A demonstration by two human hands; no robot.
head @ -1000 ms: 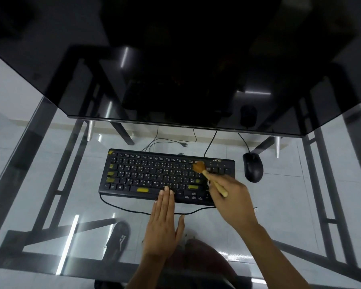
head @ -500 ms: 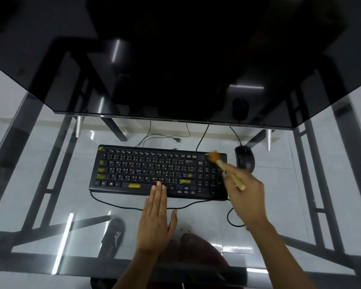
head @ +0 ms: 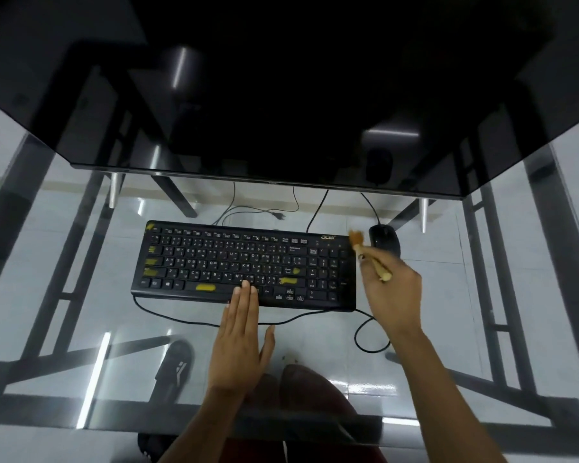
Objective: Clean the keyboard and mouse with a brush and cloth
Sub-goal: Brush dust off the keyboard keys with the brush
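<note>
Half a sec on, brush (head: 368,253) off keyboard (head: 244,265), beside mouse (head: 384,240).

My left hand (head: 239,342) lies flat over the keyboard's (head: 244,265) near edge, blocking that middle stretch. My right hand (head: 393,299) with the brush (head: 368,253) fills the narrow gap between keyboard and mouse (head: 385,240). A cable (head: 365,332) loops on the glass table (head: 64,295) beside it – left of the keyboard the glass lies open, the monitor (head: 281,95) walls off the far side
</note>
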